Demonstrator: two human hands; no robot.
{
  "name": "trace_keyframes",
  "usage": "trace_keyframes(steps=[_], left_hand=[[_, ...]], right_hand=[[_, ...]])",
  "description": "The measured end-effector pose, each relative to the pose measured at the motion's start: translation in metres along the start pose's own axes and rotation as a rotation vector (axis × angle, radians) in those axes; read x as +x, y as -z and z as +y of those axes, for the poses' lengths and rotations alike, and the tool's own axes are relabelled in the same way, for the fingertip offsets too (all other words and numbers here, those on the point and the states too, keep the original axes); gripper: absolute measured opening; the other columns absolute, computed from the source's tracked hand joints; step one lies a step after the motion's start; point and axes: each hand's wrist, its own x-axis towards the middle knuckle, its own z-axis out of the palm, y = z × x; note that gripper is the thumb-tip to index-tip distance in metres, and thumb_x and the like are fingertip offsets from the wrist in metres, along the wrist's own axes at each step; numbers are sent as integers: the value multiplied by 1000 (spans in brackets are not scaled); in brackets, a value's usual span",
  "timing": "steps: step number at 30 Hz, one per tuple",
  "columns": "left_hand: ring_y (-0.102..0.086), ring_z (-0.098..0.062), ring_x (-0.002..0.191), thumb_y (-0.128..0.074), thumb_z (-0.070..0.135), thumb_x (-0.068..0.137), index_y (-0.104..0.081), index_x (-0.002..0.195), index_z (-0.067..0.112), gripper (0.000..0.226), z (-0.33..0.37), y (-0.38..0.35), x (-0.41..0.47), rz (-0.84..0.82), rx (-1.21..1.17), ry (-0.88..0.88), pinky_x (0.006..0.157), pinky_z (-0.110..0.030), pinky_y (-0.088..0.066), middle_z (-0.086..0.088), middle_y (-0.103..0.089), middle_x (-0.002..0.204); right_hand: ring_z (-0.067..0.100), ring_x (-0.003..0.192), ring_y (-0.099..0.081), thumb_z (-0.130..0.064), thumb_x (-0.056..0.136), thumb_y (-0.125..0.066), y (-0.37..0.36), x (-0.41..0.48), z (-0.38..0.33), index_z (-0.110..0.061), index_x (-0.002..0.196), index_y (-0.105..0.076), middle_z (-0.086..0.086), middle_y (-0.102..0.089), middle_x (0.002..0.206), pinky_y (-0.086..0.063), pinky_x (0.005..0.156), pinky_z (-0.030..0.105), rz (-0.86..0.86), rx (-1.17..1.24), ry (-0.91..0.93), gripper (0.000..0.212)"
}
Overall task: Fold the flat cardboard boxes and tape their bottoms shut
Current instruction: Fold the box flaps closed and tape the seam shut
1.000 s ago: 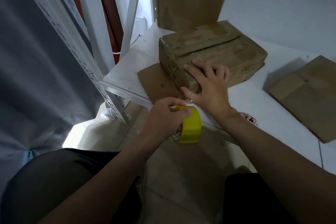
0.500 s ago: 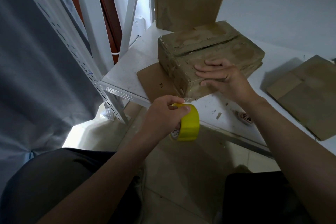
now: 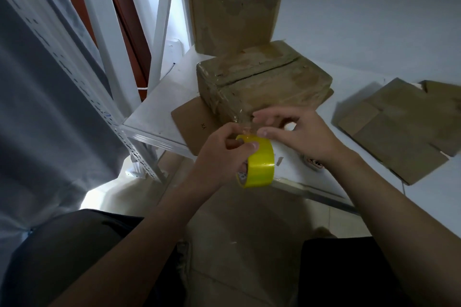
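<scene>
A folded cardboard box (image 3: 264, 82) lies bottom-up on the white table (image 3: 159, 104), glossy with clear tape along its seam and near corner. My left hand (image 3: 224, 157) grips a yellow tape roll (image 3: 258, 163) just off the table's front edge, below that corner. A strip of clear tape runs from the roll up to the box corner. My right hand (image 3: 296, 132) is beside the roll, its thumb and fingers pinching at that strip. Under the box lies a flat cardboard sheet (image 3: 192, 124).
A taller folded box (image 3: 234, 10) stands behind, its top flaps open. Flat unfolded boxes (image 3: 409, 127) lie at the right of the table. A white perforated shelf post (image 3: 82, 87) and grey curtain stand at the left. My knees are below, over a tan floor.
My right hand left the top of the box and came down to the tape strip at the near corner. The left hand and roll stayed roughly in place.
</scene>
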Motion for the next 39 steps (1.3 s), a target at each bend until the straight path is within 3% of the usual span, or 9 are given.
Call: trace_keyframes(steps=[4, 11, 14, 16, 20, 31, 33, 36, 39], left_hand=[[-70, -17, 89, -68, 41, 80, -65, 110, 35, 31, 10, -14, -3, -49, 82, -140, 77, -50, -61, 2, -72, 94], [-69, -6, 89, -66, 47, 79, -64, 106, 47, 27, 25, -26, 12, 35, 107, -228, 72, -44, -61, 11, -72, 100], [-68, -6, 90, -67, 48, 76, -65, 98, 54, 22, 29, -26, 26, 120, 95, -192, 72, -40, -60, 13, -70, 99], [-67, -8, 90, -68, 49, 74, -66, 95, 55, 22, 33, -27, 35, 144, 81, -166, 75, -40, -60, 15, -69, 98], [-64, 3, 92, -66, 54, 71, -69, 94, 52, 23, 40, -32, 49, 183, 108, -163, 68, -21, -47, 29, -66, 93], [-62, -1, 90, -72, 38, 87, -68, 105, 46, 19, 35, -42, 63, 163, 197, -179, 70, -29, -47, 20, -65, 98], [-67, -9, 92, -71, 35, 89, -67, 100, 50, 19, 37, -43, 62, 118, 141, -162, 75, -39, -57, 15, -68, 101], [-70, -15, 89, -71, 29, 92, -66, 92, 58, 30, 41, -41, 58, 80, 101, -167, 80, -50, -60, 11, -72, 96], [-71, -19, 85, -67, 20, 95, -68, 100, 43, 23, 44, -44, 55, 34, 28, -180, 67, -43, -62, 5, -72, 92]], right_hand=[[8, 84, -67, -36, 87, -77, 13, -16, -4, -36, 101, -79, -12, -74, 91, -51, 72, 22, -25, 21, -26, 15], [-3, 99, -61, -28, 93, -70, 52, -2, 13, -31, 108, -74, -23, -68, 103, -47, 88, 18, 411, -244, -118, 17], [28, 135, -46, -23, 98, -61, 72, 18, 27, -19, 139, -59, 8, -54, 144, -31, 117, 38, 358, -461, -219, 41], [37, 142, -34, -19, 102, -50, 79, 27, 38, -18, 148, -48, 20, -42, 152, -23, 115, 36, 286, -475, -295, 47], [41, 122, -44, -24, 101, -48, 79, 41, 56, -10, 124, -54, 14, -45, 122, -40, 103, 45, 233, -365, -441, 27], [3, 86, -66, -16, 91, -71, 88, 44, 71, -22, 105, -80, -7, -76, 101, -45, 72, 7, 551, -212, -452, 17], [11, 91, -70, -15, 91, -69, 90, 41, 69, -22, 104, -80, -4, -77, 100, -52, 77, 15, 543, -232, -455, 18], [16, 95, -67, -31, 91, -71, 84, 32, 49, -25, 108, -78, -3, -74, 104, -52, 85, 31, 488, -385, -325, 19], [0, 90, -65, -53, 82, -71, 71, 15, 13, -38, 99, -78, -17, -74, 95, -48, 75, 15, 356, -94, -178, 24]])
